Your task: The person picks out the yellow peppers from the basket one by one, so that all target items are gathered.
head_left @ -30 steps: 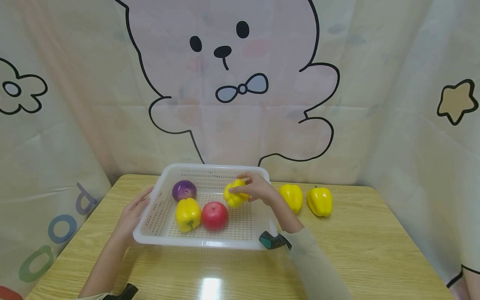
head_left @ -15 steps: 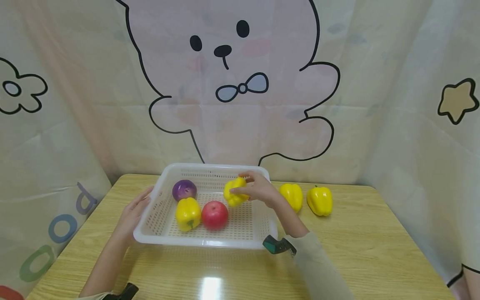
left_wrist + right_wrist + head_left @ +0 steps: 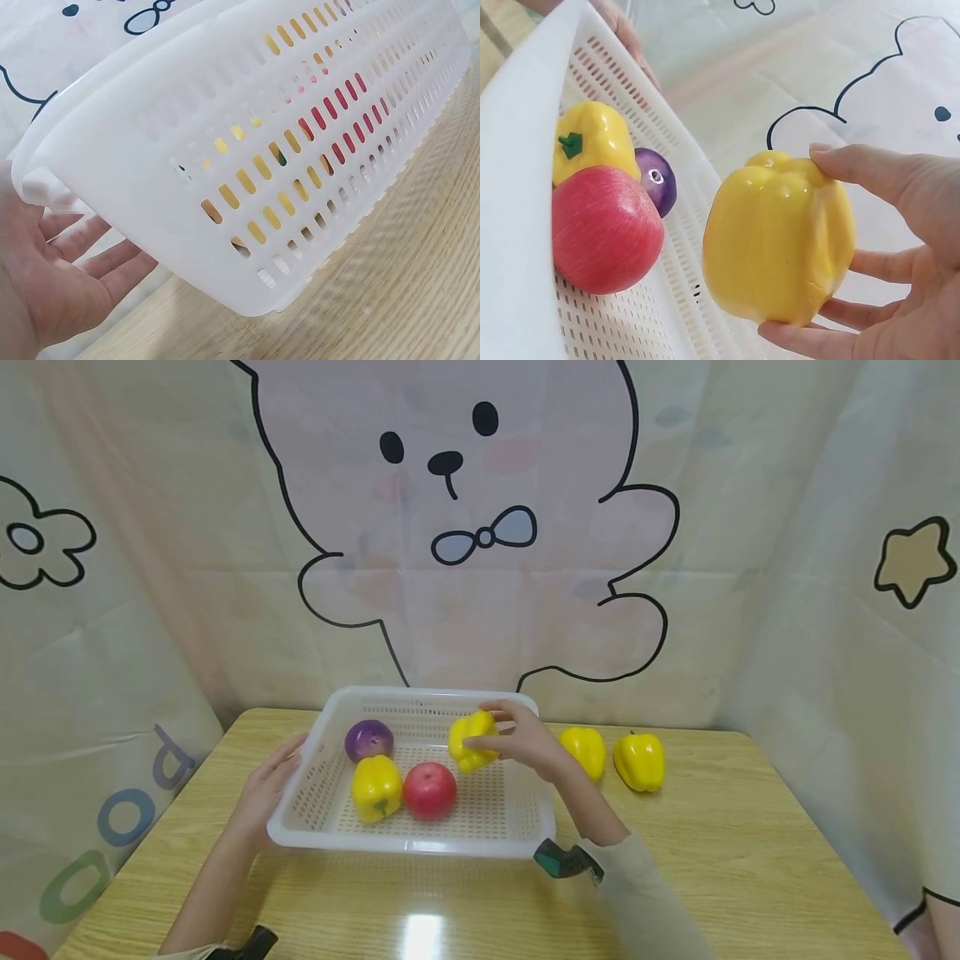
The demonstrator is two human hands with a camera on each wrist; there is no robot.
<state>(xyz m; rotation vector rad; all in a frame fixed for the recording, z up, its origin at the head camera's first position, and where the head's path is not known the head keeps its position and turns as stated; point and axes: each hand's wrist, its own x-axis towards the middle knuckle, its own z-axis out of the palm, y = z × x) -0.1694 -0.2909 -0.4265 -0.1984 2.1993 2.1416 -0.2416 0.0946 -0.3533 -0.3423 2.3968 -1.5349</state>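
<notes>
My right hand [image 3: 525, 741] holds a yellow bell pepper [image 3: 471, 743] above the right part of a white perforated plastic basket [image 3: 408, 845]. In the right wrist view the thumb and fingertips grip the bell pepper [image 3: 769, 232] around its side and ends. Resting against the basket's left side is my left hand [image 3: 267, 789], its fingers extended along the wall under the rim in the left wrist view. Inside the basket lie another yellow bell pepper [image 3: 377, 788], a red apple-like fruit [image 3: 430, 792] and a round purple vegetable [image 3: 368, 741], its kind unclear.
Two more yellow bell peppers, a nearer-in one [image 3: 583, 753] partly behind my right forearm and an outer one [image 3: 640, 762], sit on the wooden table [image 3: 720, 860] right of the basket. A printed curtain [image 3: 712, 527] hangs behind and at both sides.
My right hand has shifted very slightly to the right with the bell pepper, and its forearm has drawn a little to the right. The left hand and basket have stayed put.
</notes>
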